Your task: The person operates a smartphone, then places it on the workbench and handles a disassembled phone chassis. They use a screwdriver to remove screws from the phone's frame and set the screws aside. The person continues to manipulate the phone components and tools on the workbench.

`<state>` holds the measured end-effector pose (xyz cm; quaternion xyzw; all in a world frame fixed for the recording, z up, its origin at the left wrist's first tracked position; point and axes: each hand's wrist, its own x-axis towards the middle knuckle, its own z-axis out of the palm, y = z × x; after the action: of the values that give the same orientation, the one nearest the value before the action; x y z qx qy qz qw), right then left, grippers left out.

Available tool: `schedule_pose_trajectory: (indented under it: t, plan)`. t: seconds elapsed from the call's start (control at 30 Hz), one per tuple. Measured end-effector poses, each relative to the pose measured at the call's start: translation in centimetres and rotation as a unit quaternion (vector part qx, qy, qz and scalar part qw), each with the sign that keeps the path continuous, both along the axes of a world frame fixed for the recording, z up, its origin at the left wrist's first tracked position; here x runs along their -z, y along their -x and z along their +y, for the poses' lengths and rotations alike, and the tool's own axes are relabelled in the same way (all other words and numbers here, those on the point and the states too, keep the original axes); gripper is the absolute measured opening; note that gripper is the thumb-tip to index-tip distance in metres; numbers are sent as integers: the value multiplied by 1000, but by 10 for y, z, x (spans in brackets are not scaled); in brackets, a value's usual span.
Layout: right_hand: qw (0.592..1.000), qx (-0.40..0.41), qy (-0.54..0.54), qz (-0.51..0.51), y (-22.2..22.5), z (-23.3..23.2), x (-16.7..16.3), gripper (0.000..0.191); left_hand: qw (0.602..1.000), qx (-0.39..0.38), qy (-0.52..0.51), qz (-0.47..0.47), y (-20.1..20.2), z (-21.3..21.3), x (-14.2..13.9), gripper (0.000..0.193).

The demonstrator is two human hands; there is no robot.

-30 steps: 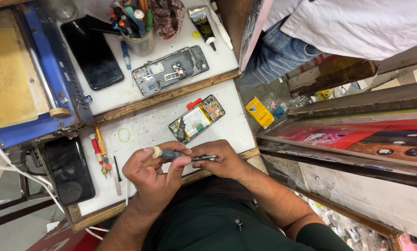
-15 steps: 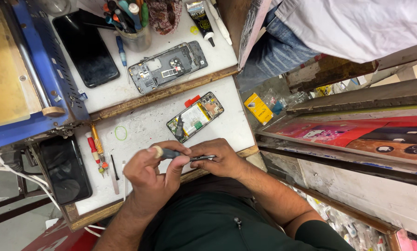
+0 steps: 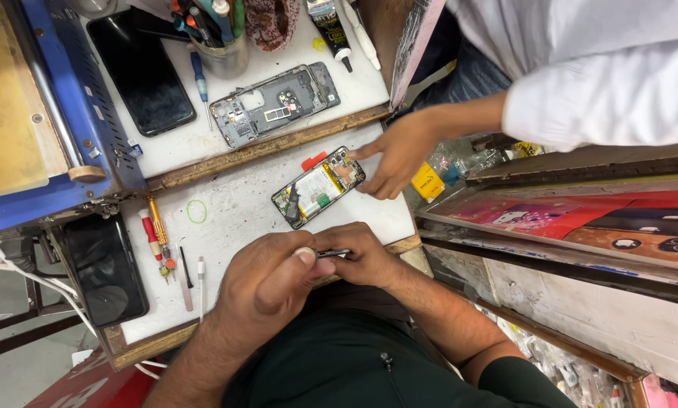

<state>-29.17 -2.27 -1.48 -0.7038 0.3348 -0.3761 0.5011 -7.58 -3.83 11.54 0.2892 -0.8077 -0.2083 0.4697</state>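
Both my hands meet at the near edge of the white worktop (image 3: 233,227). My left hand (image 3: 267,283) and my right hand (image 3: 358,257) pinch a thin dark tool (image 3: 333,253) between them; most of it is hidden by my fingers. Just beyond my hands lies an opened phone (image 3: 318,187) with its battery and boards showing. Another person's hand (image 3: 396,151), from a white sleeve at the right, touches that phone's upper end.
On the raised shelf behind lie a bare phone frame (image 3: 275,102), a black phone (image 3: 142,72), a cup of tools (image 3: 218,38) and a glue tube (image 3: 330,26). Screwdrivers (image 3: 156,234) and another black phone (image 3: 105,268) lie at the left, beside a blue machine (image 3: 74,98).
Another person's hand has reached in from the right and now touches the opened phone. My hands hold the tool in about the same place.
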Motion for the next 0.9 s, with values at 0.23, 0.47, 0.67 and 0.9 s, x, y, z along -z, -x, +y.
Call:
schedule_pose_trajectory:
  t: [0.23, 0.47, 0.67, 0.9]
  plan:
    - [998, -60, -22, -3, -11, -13, -9, 42, 1000, 5, -15, 8, -17, 10, -1, 61]
    - [970, -159, -156, 92, 12, -9, -82, 39, 986, -6, -169, -4, -65, 43, -24, 35]
    - [920, -303, -223, 113, 21, 3, -98, 34, 930, 105, -331, -120, -86, 54, -12, 19]
    - [899, -313, -299, 73, 10, 27, -71, 31, 887, 188, -345, -244, -80, 49, -12, 18]
